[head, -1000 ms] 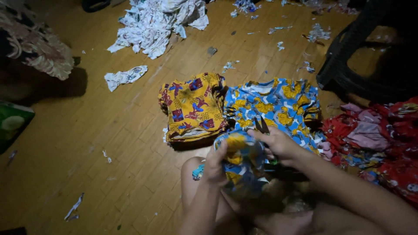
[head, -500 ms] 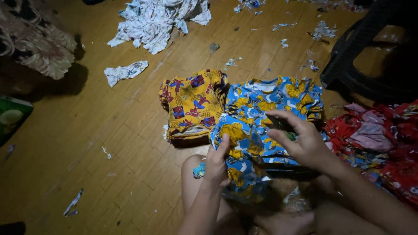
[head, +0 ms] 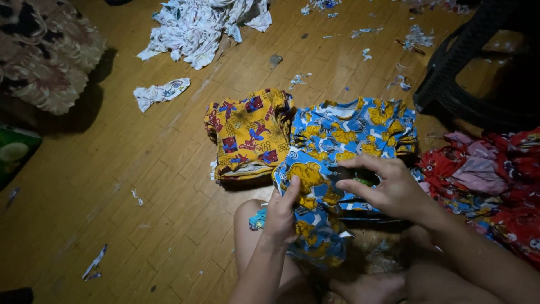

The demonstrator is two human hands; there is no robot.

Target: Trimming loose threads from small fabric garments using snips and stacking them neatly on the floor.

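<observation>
Seated on a wooden floor (head: pixel 112 186), a person's left hand (head: pixel 281 211) pinches a blue cotton garment with yellow cartoon print (head: pixel 309 186) over the knee; right hand (head: pixel 388 188), fingers clamped on a small dark tool, works its edge. Taut cloth helps. Beyond lie matching blue (head: pixel 360 129) and yellow (head: pixel 247 132) folded stacks, white scraps (head: pixel 197 25).
</observation>
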